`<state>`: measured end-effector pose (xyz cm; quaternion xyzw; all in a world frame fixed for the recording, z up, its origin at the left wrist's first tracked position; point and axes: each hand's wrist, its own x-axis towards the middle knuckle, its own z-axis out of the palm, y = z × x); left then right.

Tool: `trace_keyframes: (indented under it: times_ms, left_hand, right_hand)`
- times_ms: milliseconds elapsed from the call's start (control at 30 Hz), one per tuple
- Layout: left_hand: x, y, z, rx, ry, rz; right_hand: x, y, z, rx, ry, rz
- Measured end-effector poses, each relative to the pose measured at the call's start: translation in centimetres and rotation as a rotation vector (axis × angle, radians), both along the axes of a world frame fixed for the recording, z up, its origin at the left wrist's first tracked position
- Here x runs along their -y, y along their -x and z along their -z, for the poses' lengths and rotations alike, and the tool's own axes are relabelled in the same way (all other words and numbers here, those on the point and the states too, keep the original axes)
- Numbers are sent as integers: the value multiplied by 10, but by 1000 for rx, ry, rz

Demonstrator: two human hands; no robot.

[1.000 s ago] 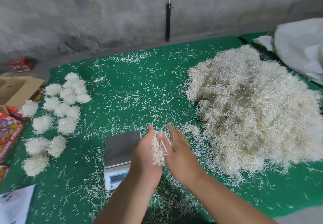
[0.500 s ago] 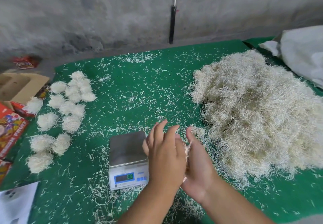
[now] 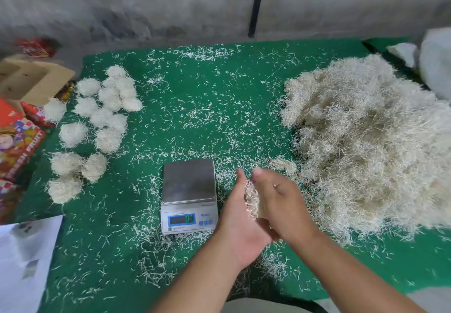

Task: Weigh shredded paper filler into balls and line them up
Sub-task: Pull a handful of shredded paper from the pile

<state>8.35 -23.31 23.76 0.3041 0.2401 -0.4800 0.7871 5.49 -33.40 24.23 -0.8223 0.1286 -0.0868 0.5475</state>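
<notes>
- Left hand (image 3: 240, 217) and right hand (image 3: 284, 203) held palm to palm just right of the scale (image 3: 189, 195), above the green mat (image 3: 219, 98).
- Wad of shredded paper (image 3: 252, 200) pressed between the two palms; pale strands showing in the gap between them.
- Left hand fingers straight, pointing away, flat against the wad; no curl around it.
- Right hand fingers extended and angled across the top of the wad, also flat rather than clenched; slightly blurred.
- Scale platform bare; blue display lit with green digits, value not readable.
- Large pile of loose filler (image 3: 371, 142) on the right side of the mat, near the right hand, with a small clump just beside its near-left edge.
- Finished balls (image 3: 97, 122) grouped in rough rows at the left of the mat, well apart from the scale; several touching each other.
- Stray strands scattered over the whole mat, thickest around the scale.
- Off the left edge: open cardboard box (image 3: 26, 81), colourful printed cartons (image 3: 17, 146), white sheet (image 3: 24, 261) at near-left corner.
- White bag (image 3: 436, 63) at far right; dark rod (image 3: 255, 7) upright against the grey wall.
</notes>
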Motion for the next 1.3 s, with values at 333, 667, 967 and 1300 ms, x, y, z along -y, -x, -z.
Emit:
trace_keyframes:
  times_ms: [333, 667, 967, 1300]
  left_hand:
    - [-20, -9, 56, 548, -626, 68]
    - [-33, -9, 67, 592, -346, 487]
    - [-71, -40, 107, 812, -672, 471]
    - [-140, -156, 165, 458, -890, 38]
  right_hand:
    - [-15, 34, 52, -362, -295, -108]
    - [9, 52, 64, -361, -199, 237]
    - [-7, 51, 72, -479, -389, 194]
    - [7, 95, 94, -649, -427, 276]
